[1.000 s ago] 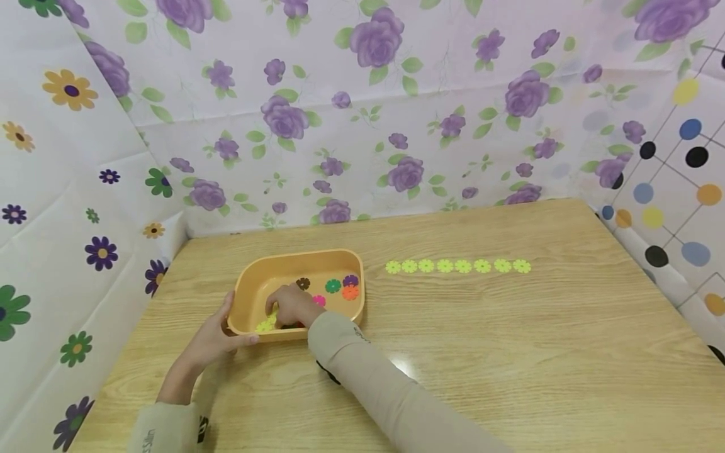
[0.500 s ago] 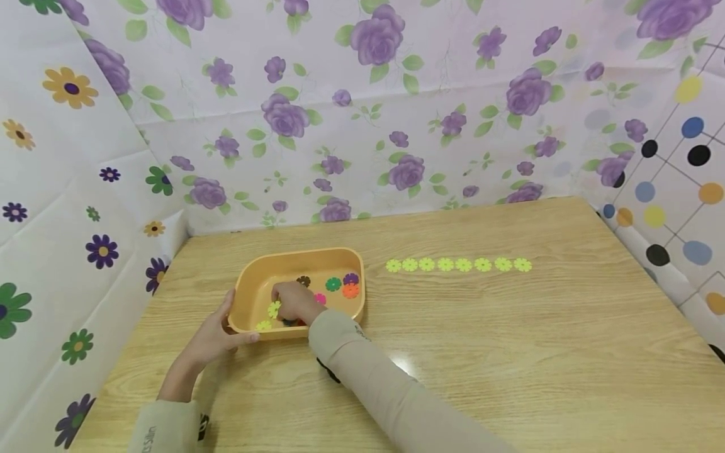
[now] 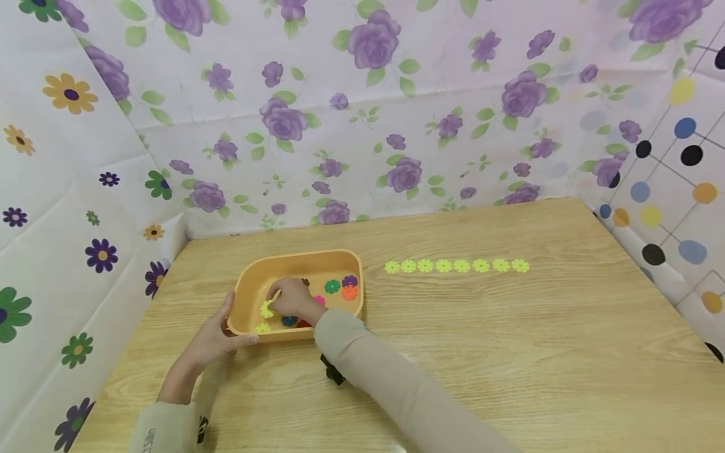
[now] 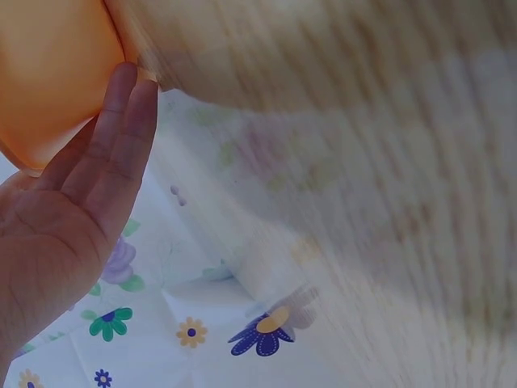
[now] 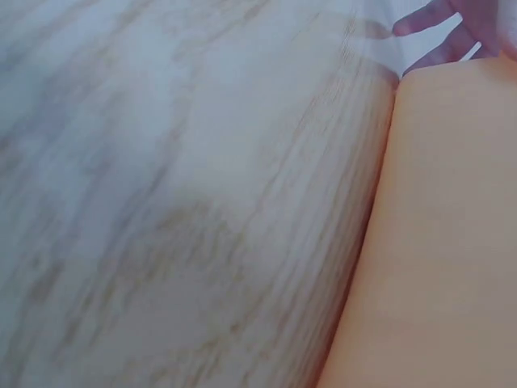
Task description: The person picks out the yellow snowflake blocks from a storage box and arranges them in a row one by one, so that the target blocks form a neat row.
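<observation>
An orange plastic tray [image 3: 351,277] stands on the left half of the table. My left hand [image 3: 212,340] holds its near left corner, thumb along the front side and fingers against the left side. In the left wrist view, the fingers [image 4: 121,137] lie against the tray wall. Inside the tray, my right hand [image 3: 293,298] has its thumb and finger at a yellow flower disc [image 3: 267,309] and seems to pinch it; the fingertips are partly hidden. Another yellow flower disc [image 3: 263,328] lies by the front wall. The right wrist view shows mostly the tray's outer wall [image 5: 436,226].
Green [image 3: 332,286], purple [image 3: 349,280], orange [image 3: 349,292] and blue [image 3: 289,320] discs, among others, lie in the tray. A straight row of several yellow flower discs [image 3: 461,266] runs along the table [image 3: 510,352] to the right. Patterned sheets [image 3: 340,138] wall the table's back and sides.
Inside the tray, my right hand shifted slightly right, then back left and a little away, and a yellow disc by its fingertips moved left lately. My left hand stays at the tray's corner.
</observation>
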`<action>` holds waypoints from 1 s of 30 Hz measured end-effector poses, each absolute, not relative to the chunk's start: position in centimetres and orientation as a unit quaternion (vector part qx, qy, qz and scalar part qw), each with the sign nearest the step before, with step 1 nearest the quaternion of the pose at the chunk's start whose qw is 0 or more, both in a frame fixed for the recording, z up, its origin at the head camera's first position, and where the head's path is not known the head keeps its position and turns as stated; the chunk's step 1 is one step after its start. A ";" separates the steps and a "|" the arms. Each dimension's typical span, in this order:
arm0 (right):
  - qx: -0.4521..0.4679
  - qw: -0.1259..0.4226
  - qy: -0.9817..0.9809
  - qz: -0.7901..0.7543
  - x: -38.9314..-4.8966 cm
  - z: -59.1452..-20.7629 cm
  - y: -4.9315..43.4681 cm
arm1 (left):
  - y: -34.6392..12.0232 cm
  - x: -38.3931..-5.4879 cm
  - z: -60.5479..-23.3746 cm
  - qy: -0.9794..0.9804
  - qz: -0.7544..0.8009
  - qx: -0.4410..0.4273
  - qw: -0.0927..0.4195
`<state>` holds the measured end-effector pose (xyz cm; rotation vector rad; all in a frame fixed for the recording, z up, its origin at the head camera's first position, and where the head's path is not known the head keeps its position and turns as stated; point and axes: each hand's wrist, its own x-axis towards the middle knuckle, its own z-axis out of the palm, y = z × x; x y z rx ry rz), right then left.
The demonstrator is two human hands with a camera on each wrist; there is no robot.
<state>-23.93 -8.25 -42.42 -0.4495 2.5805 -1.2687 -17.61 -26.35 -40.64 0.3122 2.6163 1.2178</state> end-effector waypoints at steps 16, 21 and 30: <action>-0.159 0.135 0.835 -0.509 -23.3 -41.6 -6.4 | -26.4 -17.6 -40.5 0.896 0.413 0.104 0.125; -0.174 0.146 0.812 -0.537 -23.2 -41.2 -5.2 | -26.4 -17.6 -40.5 0.898 0.409 0.099 0.126; -0.196 0.133 0.818 -0.524 -22.8 -40.4 -3.4 | -26.2 -17.6 -40.4 0.897 0.412 0.092 0.128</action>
